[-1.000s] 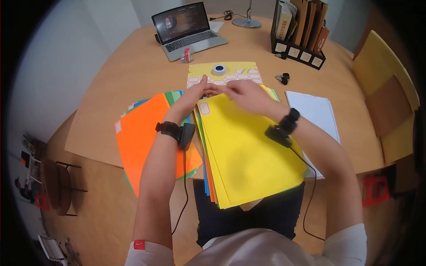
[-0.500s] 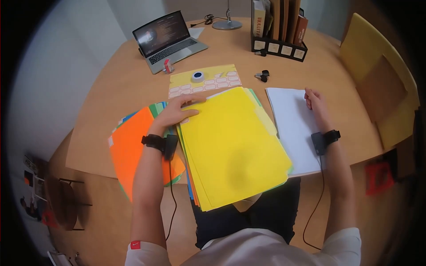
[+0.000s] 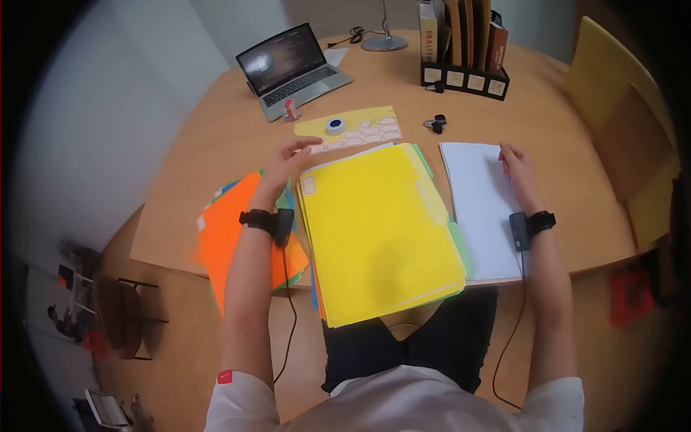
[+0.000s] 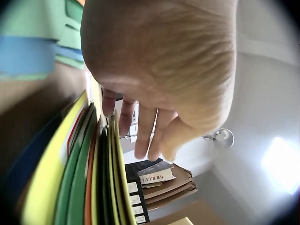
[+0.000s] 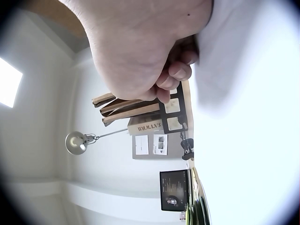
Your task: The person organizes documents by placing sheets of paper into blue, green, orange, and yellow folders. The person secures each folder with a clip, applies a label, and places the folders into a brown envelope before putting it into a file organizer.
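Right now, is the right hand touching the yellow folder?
Apart: the head view shows bare white paper between the right hand and the yellow folder.

The yellow folder [image 3: 381, 234] covers nearly everything stacked under it, just edges poking out, and anything on its label [image 3: 309, 185] is too tiny to read. The left hand [image 3: 286, 161] blocks a corner of the sticker sheet [image 3: 361, 128], and the left forearm [image 3: 250, 302] hides a chunk of the orange folder [image 3: 222, 230]. The right hand [image 3: 516, 167] covers the far right corner of the white paper stack [image 3: 475, 209], some of its fingers tucked out of sight. Laptop screen [image 3: 281, 61] text is too small to read, the lamp [image 3: 385, 44] and brown files [image 3: 455, 36] get chopped by the head view's top edge, the red thing [image 3: 631, 297] low on the right is a blur, and a fuzzy blue folder [image 4: 28, 55] runs out of the left wrist view
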Available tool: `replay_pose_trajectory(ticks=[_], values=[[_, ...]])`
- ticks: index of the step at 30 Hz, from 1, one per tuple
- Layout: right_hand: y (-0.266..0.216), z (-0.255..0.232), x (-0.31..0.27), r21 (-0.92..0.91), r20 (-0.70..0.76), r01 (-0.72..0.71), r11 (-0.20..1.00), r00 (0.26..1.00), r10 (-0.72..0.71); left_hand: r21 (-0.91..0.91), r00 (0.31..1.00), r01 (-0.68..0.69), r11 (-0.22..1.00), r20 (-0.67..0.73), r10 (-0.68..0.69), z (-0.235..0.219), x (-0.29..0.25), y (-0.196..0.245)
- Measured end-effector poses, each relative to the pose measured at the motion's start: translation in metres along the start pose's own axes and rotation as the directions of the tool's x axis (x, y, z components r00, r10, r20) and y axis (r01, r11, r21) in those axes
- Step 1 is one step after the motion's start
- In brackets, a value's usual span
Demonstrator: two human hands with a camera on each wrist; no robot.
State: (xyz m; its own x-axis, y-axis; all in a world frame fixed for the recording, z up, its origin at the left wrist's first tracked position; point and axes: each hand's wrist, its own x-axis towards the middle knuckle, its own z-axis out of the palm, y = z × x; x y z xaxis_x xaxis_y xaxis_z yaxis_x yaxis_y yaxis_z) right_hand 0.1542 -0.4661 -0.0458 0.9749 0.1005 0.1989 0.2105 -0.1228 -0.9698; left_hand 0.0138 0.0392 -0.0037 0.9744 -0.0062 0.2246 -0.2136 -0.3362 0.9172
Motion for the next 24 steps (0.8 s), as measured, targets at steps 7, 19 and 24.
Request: replay_pose_trajectory(ticks=[7, 19, 24], values=[[-0.005, -0.001, -0.001, -0.047, 0.006, 0.004, 0.999, 1.0, -0.004, 0.524, 0.977, 0.214, 0.824, -0.114, -0.182, -0.102, -0.037, 0.019], [0.01, -0.004, 0.005, -0.036, 0.009, -0.006, 0.999, 1.0, 0.006, 0.588, 0.828, 0.561, 0.583, -0.4, -0.393, -0.198, -0.149, -0.045], [0.006, -0.006, 0.001, -0.019, 0.027, 0.001, 1.0, 1.0, 0.0, 0.362, 0.8, 0.555, 0.749, -0.48, -0.36, -0.199, -0.153, -0.062]])
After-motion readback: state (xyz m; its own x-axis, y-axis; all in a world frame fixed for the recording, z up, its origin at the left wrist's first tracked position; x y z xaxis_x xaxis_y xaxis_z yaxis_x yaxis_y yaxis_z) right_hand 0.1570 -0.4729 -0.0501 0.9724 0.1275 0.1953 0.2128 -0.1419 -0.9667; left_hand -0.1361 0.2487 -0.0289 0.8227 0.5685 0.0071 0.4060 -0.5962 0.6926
